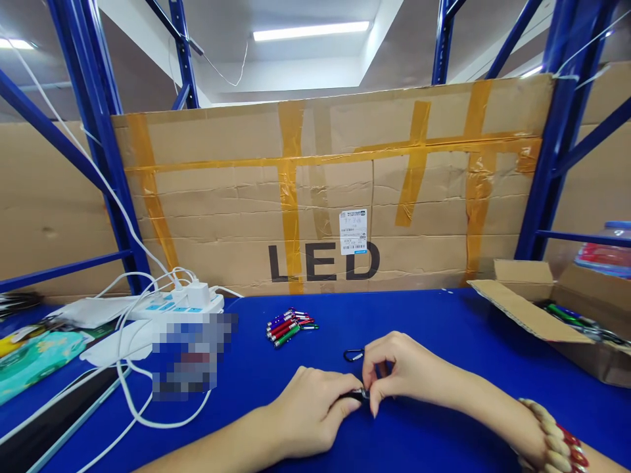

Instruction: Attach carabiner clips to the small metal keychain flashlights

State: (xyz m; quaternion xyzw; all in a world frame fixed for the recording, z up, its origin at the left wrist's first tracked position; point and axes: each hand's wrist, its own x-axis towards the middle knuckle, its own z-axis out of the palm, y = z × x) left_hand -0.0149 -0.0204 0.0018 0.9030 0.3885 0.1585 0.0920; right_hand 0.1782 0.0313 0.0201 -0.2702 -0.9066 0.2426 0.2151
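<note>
My left hand (315,407) is closed around a small black piece (351,395), thumb below and fingers above, low over the desk (419,433), near the middle of the near side. One end of the piece sticks out toward my right hand (397,368), whose thumb and fingers are curled narrowly at that end; I cannot tell whether they grip it or only touch it. A black clip (353,355) shows just beside my right fingers, and I cannot tell whether it is joined to anything in them. Beads (547,433) circle my right wrist.

Farther back lies a small pile of metallic tubes (288,328) in purple, red and green. To my left, white cables (121,368) loop around a power strip (172,305) with plugs in it, next to a blurred patch. To my right stands an open carton (532,315) with more coloured tubes inside. Behind the desk a cardboard sheet (221,217) reads "LED".
</note>
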